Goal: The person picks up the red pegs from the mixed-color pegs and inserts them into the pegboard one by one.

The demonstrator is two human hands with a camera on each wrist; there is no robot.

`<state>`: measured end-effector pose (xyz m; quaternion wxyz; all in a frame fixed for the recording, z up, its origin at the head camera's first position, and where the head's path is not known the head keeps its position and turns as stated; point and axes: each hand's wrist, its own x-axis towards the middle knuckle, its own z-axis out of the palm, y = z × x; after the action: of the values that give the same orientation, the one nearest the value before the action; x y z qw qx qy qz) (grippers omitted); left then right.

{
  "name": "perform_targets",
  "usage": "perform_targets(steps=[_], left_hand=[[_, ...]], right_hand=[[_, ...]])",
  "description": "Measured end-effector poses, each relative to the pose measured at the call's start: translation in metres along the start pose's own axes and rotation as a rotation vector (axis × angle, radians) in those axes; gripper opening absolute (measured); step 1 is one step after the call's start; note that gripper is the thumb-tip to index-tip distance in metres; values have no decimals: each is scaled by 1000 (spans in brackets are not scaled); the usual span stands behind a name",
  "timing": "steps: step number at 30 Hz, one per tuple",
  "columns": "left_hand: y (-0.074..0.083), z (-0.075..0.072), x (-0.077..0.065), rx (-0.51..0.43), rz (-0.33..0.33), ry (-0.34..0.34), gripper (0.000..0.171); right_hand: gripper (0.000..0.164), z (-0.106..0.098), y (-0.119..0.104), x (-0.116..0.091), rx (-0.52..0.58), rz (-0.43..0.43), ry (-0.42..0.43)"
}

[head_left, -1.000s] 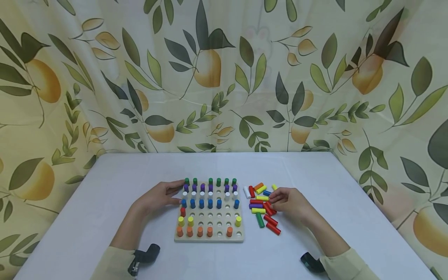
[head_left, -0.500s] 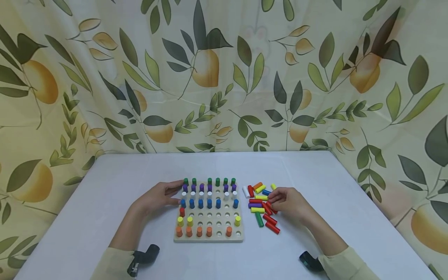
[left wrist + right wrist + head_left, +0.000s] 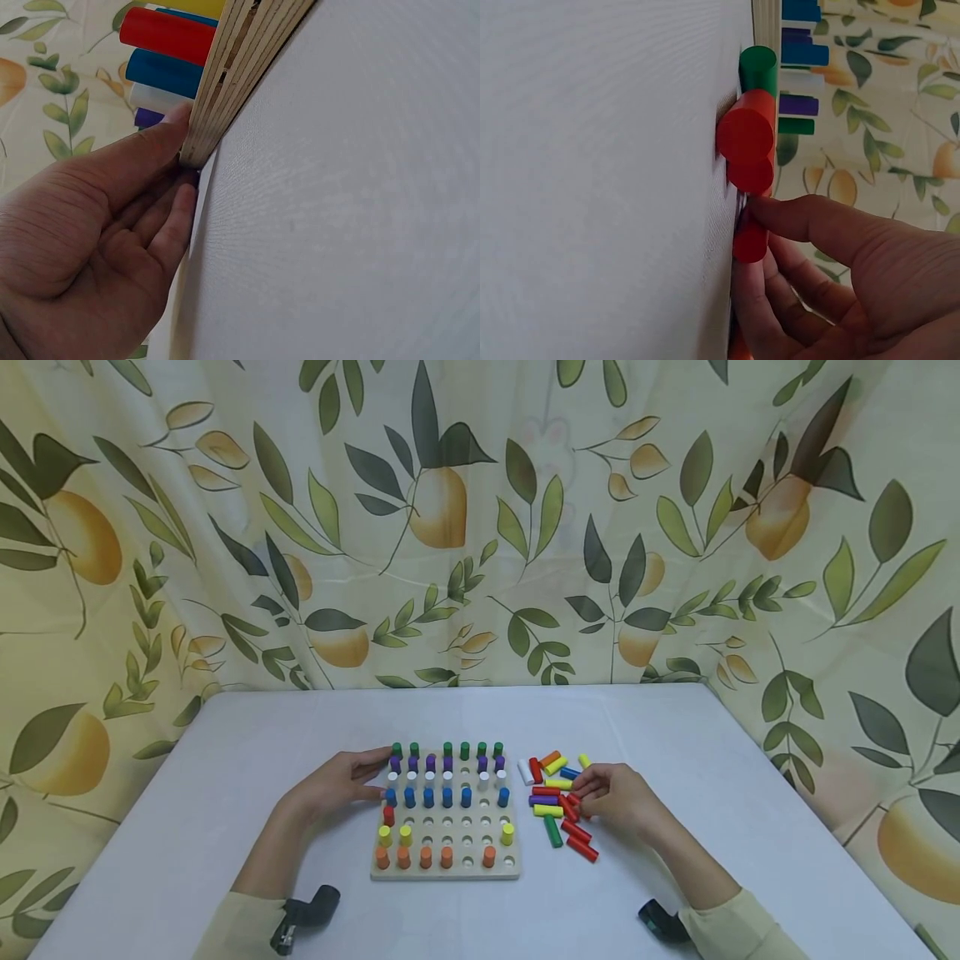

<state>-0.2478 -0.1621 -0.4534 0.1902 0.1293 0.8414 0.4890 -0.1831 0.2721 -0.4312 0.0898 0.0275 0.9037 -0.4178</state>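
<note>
A wooden pegboard (image 3: 457, 875) stands on the white table, with rows of green, purple, white, blue, red, yellow and orange pegs upright in it. My left hand (image 3: 333, 785) rests against its left side, thumb by the blue row and forefinger at the far corner. In the left wrist view the thumb touches the board's edge (image 3: 225, 75) beside the pegs. Right of the board, my right hand (image 3: 618, 797) is over a loose pile of pegs. Its thumb and fingers pinch a red peg (image 3: 750, 244) lying there, seen end-on in the right wrist view; the head view mostly hides it.
Loose pegs lie close together right of the board, among them a white one (image 3: 525, 772), a purple one (image 3: 543, 801), a green one (image 3: 552, 832) and several red and yellow ones. A leaf-and-fruit patterned curtain (image 3: 480, 568) hangs behind the table's far edge.
The whole head view has shifted slightly. Both hands keep their places, the left at the board and the right at the loose pegs.
</note>
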Motion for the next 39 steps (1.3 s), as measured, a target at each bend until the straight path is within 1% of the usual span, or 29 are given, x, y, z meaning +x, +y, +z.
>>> perform_targets(steps=[8, 12, 16, 20, 24, 31, 39], left_hand=[[1, 0, 0, 1, 0, 1, 72], [1, 1, -1, 10, 2, 3, 72], [0, 1, -1, 19, -3, 14, 72], [0, 0, -1, 8, 0, 11, 72], [1, 1, -1, 5, 5, 0, 72], [0, 2, -2, 1, 0, -2, 72], [0, 2, -2, -6, 1, 3, 71]], right_hand=[[28, 2, -1, -1, 4, -4, 10], [26, 2, -4, -3, 0, -3, -3], [27, 2, -10, -5, -35, -20, 3], [28, -1, -13, -8, -70, -58, 24], [28, -2, -13, -9, -50, -81, 36], [26, -2, -11, -8, -18, -97, 69], [35, -4, -11, -7, -3, -80, 128]])
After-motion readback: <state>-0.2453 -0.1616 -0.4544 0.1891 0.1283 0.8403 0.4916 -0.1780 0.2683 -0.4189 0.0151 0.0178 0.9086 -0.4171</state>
